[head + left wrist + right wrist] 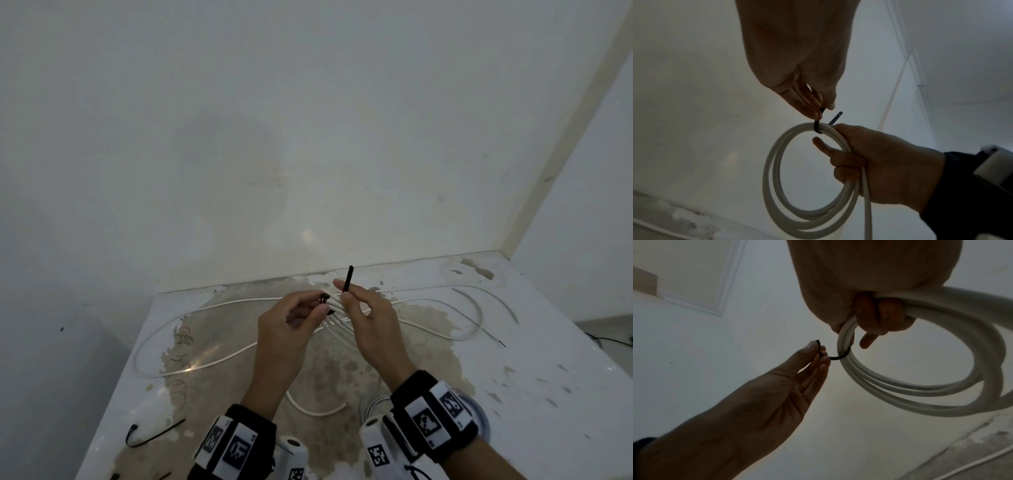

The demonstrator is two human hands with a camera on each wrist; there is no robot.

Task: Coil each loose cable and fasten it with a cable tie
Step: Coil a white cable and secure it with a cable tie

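A stained white table (513,394) stood in a corner of pale walls, with loose white cables (219,359) and a spare black tie (150,437) lying on it. Above it, the right hand (879,165) clenched a white coil (797,203). The left hand (777,394) pinched one end of the tie (838,357) looped round the coil's strands; the other end stuck up past the right fingers (342,286).

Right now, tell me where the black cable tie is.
In the left wrist view, the black cable tie loops over the top of the white coil, pinched by the left hand beside the right hand.
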